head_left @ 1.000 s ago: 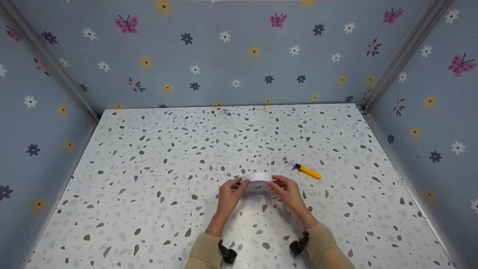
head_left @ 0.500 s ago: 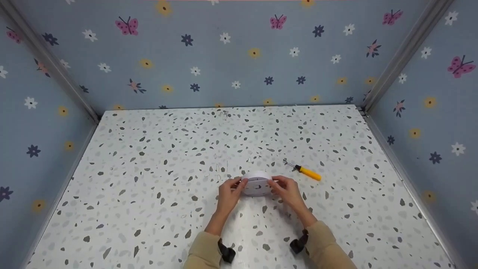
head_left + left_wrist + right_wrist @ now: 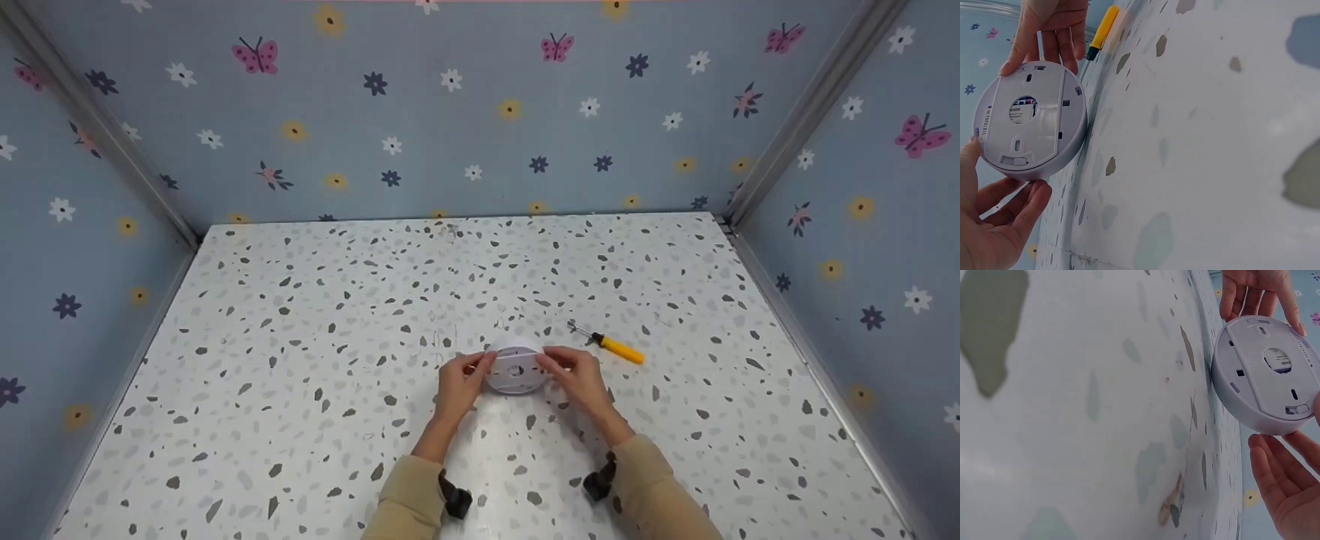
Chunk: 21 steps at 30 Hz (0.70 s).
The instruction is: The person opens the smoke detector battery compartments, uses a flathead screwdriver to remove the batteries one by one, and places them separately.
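Between my two hands is a round white plastic housing [image 3: 526,381], its slotted back plate turned up toward the head camera. In the left wrist view the back of the housing [image 3: 1044,126] shows a round centre hole, with a printed label and small coloured parts inside. My left hand [image 3: 459,381] pinches the left edge, thumb on the back face and fingers beneath. On the opposite edge my right hand [image 3: 583,381] grips in the same way. The housing's front is hidden. Beyond the right hand lies a yellow-handled screwdriver [image 3: 621,349] with a black collar.
The speckled white table [image 3: 300,405] reaches back to a blue wall [image 3: 420,105] printed with flowers and butterflies. Similar panels stand along the left and right sides, joined by grey metal corner posts [image 3: 817,112].
The housing has tipped in both hands, so its back plate and centre hole now face the head camera instead of its rim. The screwdriver has stayed in place.
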Tool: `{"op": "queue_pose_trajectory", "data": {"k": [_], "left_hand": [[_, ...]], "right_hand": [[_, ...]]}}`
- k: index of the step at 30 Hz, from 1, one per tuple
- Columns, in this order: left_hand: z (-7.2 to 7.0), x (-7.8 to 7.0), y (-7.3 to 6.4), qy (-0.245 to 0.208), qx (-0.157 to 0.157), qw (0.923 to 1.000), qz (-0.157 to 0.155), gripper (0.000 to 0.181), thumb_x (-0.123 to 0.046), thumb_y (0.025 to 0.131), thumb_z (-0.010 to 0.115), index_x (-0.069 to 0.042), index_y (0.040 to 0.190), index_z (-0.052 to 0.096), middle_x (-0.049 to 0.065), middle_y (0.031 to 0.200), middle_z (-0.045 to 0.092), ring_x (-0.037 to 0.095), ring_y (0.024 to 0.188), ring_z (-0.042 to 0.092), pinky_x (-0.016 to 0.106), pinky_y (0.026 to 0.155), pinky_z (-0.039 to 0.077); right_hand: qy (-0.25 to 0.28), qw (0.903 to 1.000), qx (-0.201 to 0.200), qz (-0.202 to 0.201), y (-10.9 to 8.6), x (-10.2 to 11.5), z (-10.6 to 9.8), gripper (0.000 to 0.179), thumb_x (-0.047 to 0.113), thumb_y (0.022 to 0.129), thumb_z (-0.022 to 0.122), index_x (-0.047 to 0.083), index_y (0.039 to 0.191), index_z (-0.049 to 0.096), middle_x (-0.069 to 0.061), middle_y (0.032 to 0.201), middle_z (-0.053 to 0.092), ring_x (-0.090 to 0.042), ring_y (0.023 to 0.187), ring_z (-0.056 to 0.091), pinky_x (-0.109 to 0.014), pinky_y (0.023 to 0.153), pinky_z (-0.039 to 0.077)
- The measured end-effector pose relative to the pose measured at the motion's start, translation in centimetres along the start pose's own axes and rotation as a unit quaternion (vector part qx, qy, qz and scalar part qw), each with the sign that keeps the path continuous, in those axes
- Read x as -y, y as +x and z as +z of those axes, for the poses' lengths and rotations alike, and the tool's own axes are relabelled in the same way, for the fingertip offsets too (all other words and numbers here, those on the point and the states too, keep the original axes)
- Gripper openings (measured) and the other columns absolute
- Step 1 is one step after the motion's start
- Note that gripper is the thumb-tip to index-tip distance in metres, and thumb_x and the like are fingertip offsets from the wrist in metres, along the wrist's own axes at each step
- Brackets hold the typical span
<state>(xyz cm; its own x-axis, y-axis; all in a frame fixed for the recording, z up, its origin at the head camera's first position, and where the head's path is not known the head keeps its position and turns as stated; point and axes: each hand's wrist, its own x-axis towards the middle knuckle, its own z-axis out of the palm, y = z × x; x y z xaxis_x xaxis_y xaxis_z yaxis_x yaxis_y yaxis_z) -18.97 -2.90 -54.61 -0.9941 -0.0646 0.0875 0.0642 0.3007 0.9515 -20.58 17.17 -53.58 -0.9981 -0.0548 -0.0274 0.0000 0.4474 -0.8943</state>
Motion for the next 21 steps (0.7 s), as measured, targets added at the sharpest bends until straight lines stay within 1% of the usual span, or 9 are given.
{"op": "queue_pose_trajectory", "data": {"k": [2,6,9,11,13,17,21], "left_hand": [[0.05,0.02,0.06,0.001,-0.003,1.0,-0.005,0.041,-0.038,0.085,0.057,-0.002,0.103,0.065,0.002,0.082,0.061,0.012,0.075,0.054,0.022,0.062,0.046],[0.18,0.1,0.12,0.0,-0.005,1.0,-0.001,0.043,-0.035,0.085,0.057,0.001,0.107,0.063,0.006,0.089,0.062,0.014,0.078,0.056,0.023,0.066,0.049],[0.26,0.23,0.12,-0.002,-0.005,0.9999,0.012,0.044,-0.033,0.085,0.057,0.003,0.11,0.06,0.008,0.092,0.062,0.016,0.08,0.058,0.023,0.07,0.05],[0.24,0.31,0.09,-0.007,-0.001,0.9997,0.022,0.043,-0.032,0.085,0.058,0.003,0.111,0.059,0.009,0.092,0.062,0.017,0.081,0.059,0.023,0.071,0.05],[0.21,0.42,0.07,-0.012,0.007,0.9992,0.038,0.044,-0.03,0.086,0.058,0.004,0.113,0.058,0.01,0.092,0.061,0.018,0.082,0.059,0.024,0.071,0.05],[0.1,0.55,0.01,-0.016,0.024,0.9977,0.061,0.047,-0.028,0.085,0.06,0.005,0.117,0.054,0.012,0.092,0.061,0.019,0.082,0.059,0.025,0.071,0.05],[0.01,0.69,0.0,-0.015,0.038,0.9954,0.087,0.052,-0.026,0.082,0.063,0.005,0.121,0.05,0.014,0.093,0.06,0.021,0.081,0.059,0.029,0.072,0.051]], "right_hand": [[0.004,1.0,-0.003,-0.003,0.06,0.05,0.04,0.044,0.043,0.077,0.063,0.012,0.108,0.064,0.002,0.097,0.064,-0.013,0.082,0.057,-0.025,0.068,0.051],[0.012,0.9994,-0.018,-0.027,0.26,0.06,0.14,0.037,0.036,0.079,0.063,0.015,0.109,0.063,0.002,0.098,0.064,-0.012,0.083,0.058,-0.026,0.071,0.05],[0.018,0.9984,-0.03,-0.044,0.44,-0.01,0.21,0.033,0.032,0.08,0.063,0.016,0.11,0.063,0.002,0.1,0.064,-0.011,0.083,0.058,-0.027,0.074,0.049],[0.025,0.9979,-0.031,-0.052,0.5,-0.08,0.24,0.033,0.03,0.081,0.063,0.017,0.111,0.063,0.001,0.1,0.063,-0.012,0.084,0.059,-0.026,0.074,0.049],[0.033,0.9972,-0.026,-0.061,0.51,-0.16,0.25,0.033,0.028,0.081,0.063,0.017,0.111,0.062,-0.001,0.102,0.063,-0.012,0.085,0.059,-0.025,0.075,0.05],[0.052,0.9951,-0.001,-0.084,0.45,-0.32,0.11,0.037,0.024,0.08,0.065,0.016,0.115,0.06,-0.003,0.11,0.061,-0.015,0.091,0.059,-0.025,0.077,0.05],[0.052,0.9945,0.029,-0.086,0.51,-0.52,-0.12,0.046,0.023,0.076,0.068,0.018,0.12,0.057,0.0,0.117,0.057,-0.016,0.097,0.057,-0.027,0.08,0.049]]}}
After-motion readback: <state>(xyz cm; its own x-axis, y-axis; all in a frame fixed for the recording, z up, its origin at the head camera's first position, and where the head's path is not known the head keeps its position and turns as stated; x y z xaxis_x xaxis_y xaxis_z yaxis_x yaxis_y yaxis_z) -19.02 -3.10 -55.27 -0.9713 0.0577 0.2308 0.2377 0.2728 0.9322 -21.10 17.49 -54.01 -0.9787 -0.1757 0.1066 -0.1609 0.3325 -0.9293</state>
